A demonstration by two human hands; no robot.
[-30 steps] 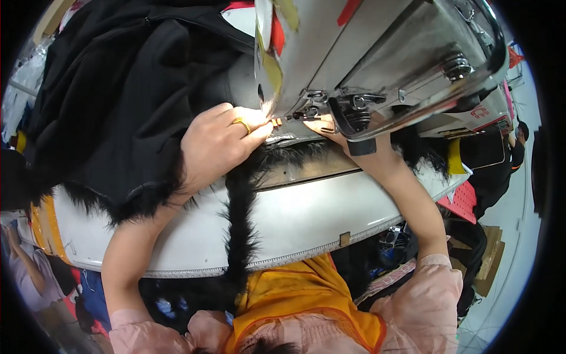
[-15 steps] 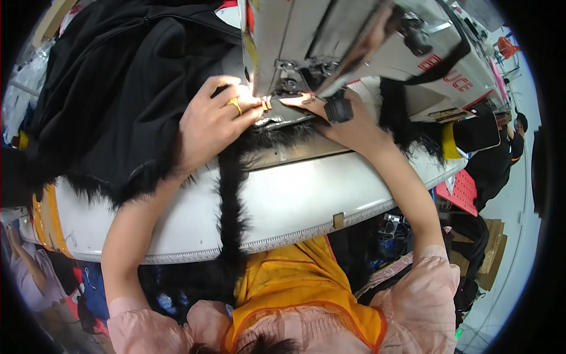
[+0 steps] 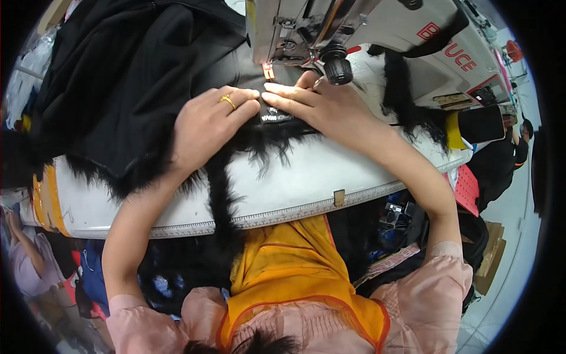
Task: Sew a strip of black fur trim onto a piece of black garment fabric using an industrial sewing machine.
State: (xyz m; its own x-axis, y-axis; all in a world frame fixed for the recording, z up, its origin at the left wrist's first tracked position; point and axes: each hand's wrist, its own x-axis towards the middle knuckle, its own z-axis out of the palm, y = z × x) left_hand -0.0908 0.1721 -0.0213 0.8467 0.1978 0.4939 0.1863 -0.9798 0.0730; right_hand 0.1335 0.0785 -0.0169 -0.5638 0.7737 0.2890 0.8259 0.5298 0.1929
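A black garment with shaggy fur trim (image 3: 135,100) spreads over the white table under the sewing machine. On it lies a small black label with pale lettering (image 3: 277,115), just on the near side of the lit presser foot (image 3: 268,72). At the label's left edge, my left hand (image 3: 209,121), a gold ring on one finger, has thumb and forefinger closed on the garment's cloth. Two stretched fingers of my right hand (image 3: 336,109) lie flat against the label's upper part; its other fingers bend near the machine's black knob (image 3: 337,65). Cloth beneath both hands is hidden.
The white sewing machine (image 3: 407,41) rises at the far side. A ruler strip (image 3: 283,219) runs along the table's near edge, with a fur strip (image 3: 221,194) hanging over it. Farther right stands a pink perforated board (image 3: 466,189); another person (image 3: 522,138) is beyond.
The garment and label have come nearer, out from under the presser foot. My right hand has drawn back from beneath the machine head, its fingers now beside the left hand's.
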